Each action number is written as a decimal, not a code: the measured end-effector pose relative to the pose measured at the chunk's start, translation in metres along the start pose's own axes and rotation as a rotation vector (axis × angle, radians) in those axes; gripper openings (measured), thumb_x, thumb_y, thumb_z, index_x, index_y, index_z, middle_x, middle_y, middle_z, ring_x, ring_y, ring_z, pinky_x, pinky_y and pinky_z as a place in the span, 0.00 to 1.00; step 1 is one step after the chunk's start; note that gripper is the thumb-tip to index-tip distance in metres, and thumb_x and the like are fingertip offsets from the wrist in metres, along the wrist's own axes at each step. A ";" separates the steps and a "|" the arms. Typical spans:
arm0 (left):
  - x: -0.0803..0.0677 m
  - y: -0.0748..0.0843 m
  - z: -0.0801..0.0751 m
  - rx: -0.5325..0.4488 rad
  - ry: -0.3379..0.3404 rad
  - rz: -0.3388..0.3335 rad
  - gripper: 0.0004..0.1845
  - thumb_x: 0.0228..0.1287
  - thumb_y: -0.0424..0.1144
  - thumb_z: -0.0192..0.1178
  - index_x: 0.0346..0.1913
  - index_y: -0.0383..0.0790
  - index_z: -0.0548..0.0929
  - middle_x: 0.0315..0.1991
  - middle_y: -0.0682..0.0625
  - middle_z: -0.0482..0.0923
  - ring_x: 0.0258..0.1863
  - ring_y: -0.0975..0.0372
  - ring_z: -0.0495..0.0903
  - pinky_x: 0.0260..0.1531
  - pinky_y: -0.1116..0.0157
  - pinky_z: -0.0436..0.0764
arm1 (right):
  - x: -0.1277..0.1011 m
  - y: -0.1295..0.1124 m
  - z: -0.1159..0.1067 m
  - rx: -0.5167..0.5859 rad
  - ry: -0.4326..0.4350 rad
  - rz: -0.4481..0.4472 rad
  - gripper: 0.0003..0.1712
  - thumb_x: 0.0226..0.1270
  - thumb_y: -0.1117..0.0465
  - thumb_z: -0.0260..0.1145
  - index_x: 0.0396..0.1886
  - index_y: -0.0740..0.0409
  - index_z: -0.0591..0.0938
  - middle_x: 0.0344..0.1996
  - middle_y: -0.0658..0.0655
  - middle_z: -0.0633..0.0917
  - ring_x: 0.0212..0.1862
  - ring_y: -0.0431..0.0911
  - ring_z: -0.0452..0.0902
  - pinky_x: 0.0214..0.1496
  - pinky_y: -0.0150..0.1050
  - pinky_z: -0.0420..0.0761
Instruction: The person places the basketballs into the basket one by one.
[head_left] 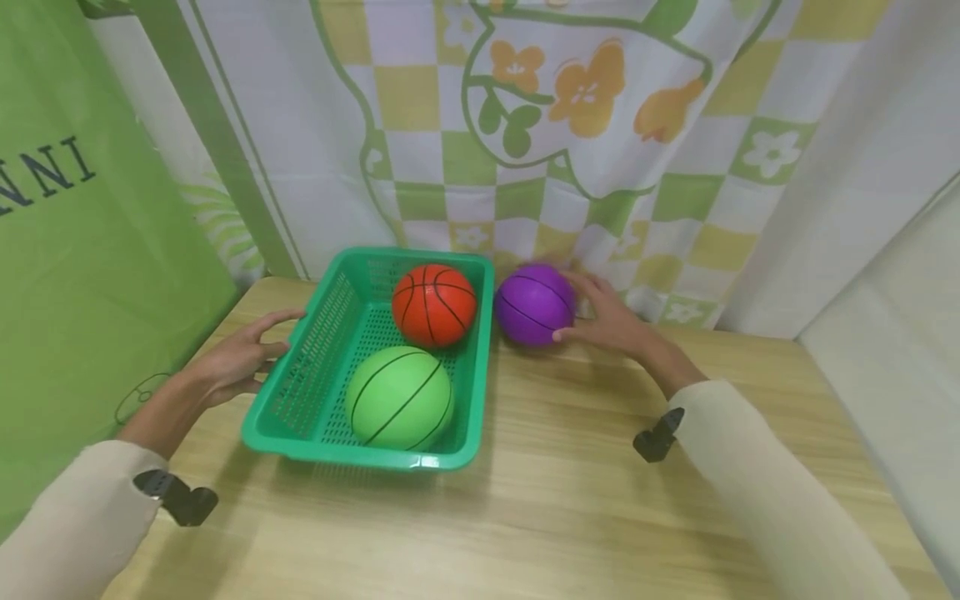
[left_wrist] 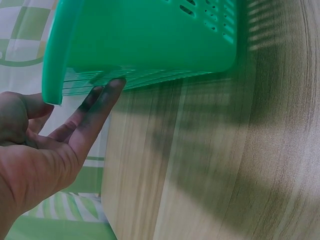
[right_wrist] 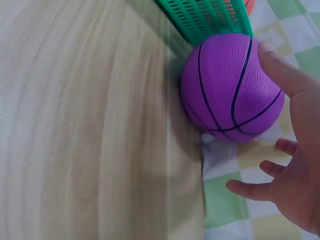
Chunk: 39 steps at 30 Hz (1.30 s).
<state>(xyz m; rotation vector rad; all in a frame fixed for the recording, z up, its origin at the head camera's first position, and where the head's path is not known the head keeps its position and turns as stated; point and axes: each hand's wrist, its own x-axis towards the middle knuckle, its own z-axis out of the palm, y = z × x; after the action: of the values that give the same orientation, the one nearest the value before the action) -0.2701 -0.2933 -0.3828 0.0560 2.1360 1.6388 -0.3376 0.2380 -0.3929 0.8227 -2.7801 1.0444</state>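
Note:
A green plastic basket (head_left: 480, 400) with slotted walls stands on the table. Inside it are an orange-red toy basketball (head_left: 433, 306) at the back and a light green toy basketball (head_left: 400, 398) at the front. My left hand (head_left: 236, 358) is at the basket's left side, its fairly straight fingers (left_wrist: 102, 107) reaching below the rim to the wall. Just right of the basket sits a purple toy basketball (head_left: 535, 305). My right hand (head_left: 607, 321) is spread at its right side; in the right wrist view the thumb is at the ball and the other fingers (right_wrist: 252, 190) stand apart from it.
A wooden table (head_left: 570, 500) lies under everything. Behind its back edge hangs a checked curtain (head_left: 517, 200) with flowers. On the left is a green cloth (head_left: 90, 275) with dark letters, and a pale wall (head_left: 892, 358) borders the right.

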 end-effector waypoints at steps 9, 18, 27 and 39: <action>0.000 -0.002 -0.001 -0.007 0.003 0.006 0.34 0.81 0.35 0.43 0.81 0.49 0.41 0.51 0.38 0.73 0.44 0.52 0.82 0.41 0.48 0.85 | 0.003 0.016 0.016 0.268 0.045 0.050 0.58 0.56 0.62 0.78 0.80 0.59 0.53 0.72 0.70 0.61 0.67 0.68 0.60 0.65 0.66 0.65; -0.001 0.000 0.001 -0.020 -0.001 0.004 0.34 0.81 0.34 0.42 0.81 0.49 0.42 0.50 0.39 0.75 0.43 0.53 0.82 0.41 0.48 0.85 | 0.011 0.010 0.031 0.457 0.099 0.142 0.61 0.58 0.64 0.76 0.82 0.53 0.46 0.76 0.66 0.54 0.72 0.64 0.57 0.70 0.60 0.63; -0.001 0.002 0.002 -0.018 0.002 0.007 0.33 0.82 0.34 0.41 0.81 0.49 0.42 0.47 0.40 0.77 0.41 0.53 0.83 0.40 0.49 0.85 | 0.017 0.007 0.043 0.400 0.193 0.182 0.59 0.52 0.62 0.81 0.80 0.52 0.56 0.74 0.67 0.55 0.69 0.66 0.59 0.66 0.64 0.66; 0.000 0.000 0.000 -0.012 0.002 0.005 0.33 0.82 0.35 0.41 0.81 0.49 0.41 0.51 0.38 0.75 0.45 0.51 0.83 0.42 0.47 0.84 | 0.015 -0.014 0.042 0.375 0.264 0.168 0.52 0.51 0.68 0.79 0.75 0.64 0.63 0.69 0.72 0.62 0.67 0.69 0.62 0.63 0.65 0.70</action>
<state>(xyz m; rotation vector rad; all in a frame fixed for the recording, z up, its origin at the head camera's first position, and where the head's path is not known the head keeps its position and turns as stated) -0.2701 -0.2931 -0.3825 0.0565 2.1292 1.6545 -0.3381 0.1959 -0.4130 0.4371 -2.4995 1.6053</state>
